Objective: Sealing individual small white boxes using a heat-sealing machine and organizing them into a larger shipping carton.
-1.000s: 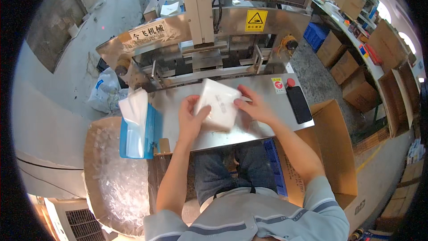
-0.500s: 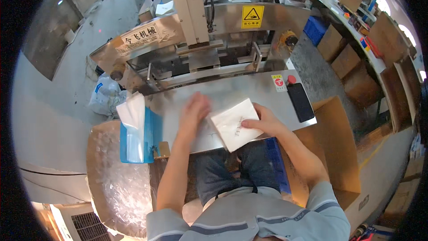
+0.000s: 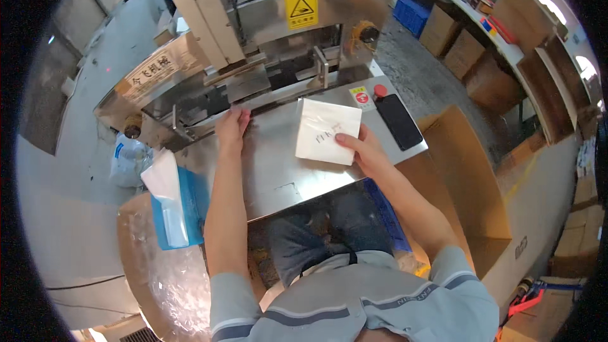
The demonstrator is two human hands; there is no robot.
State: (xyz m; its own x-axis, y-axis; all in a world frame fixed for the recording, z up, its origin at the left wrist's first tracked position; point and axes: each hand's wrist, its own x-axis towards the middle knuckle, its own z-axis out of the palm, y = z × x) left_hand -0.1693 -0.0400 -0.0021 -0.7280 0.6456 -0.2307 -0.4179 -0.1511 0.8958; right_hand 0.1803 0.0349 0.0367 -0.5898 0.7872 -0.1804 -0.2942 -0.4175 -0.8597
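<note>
My right hand (image 3: 364, 150) grips a white square packet (image 3: 328, 128) by its right edge, thumb on top over dark printed marks; its surface has a slight plastic shine. The packet is held tilted over the steel table (image 3: 278, 171) of a machine. At the front rail of the machine (image 3: 294, 102), my left hand (image 3: 232, 129) is closed, its fingers bent; anything in them is hidden. Left of my left forearm stands a blue holder (image 3: 191, 199) with white plastic bags (image 3: 163, 180) in it.
A black phone (image 3: 399, 122) and a red button (image 3: 380, 90) are at the table's right end. An open cardboard box (image 3: 472, 177) stands to the right, and a carton of clear plastic wrap (image 3: 168, 278) to the left. A blue crate (image 3: 386, 215) is under the table.
My left hand has moved left and forward to the machine's rail. The packet in my right hand has been raised and turned slightly. The whole view has shifted and turned.
</note>
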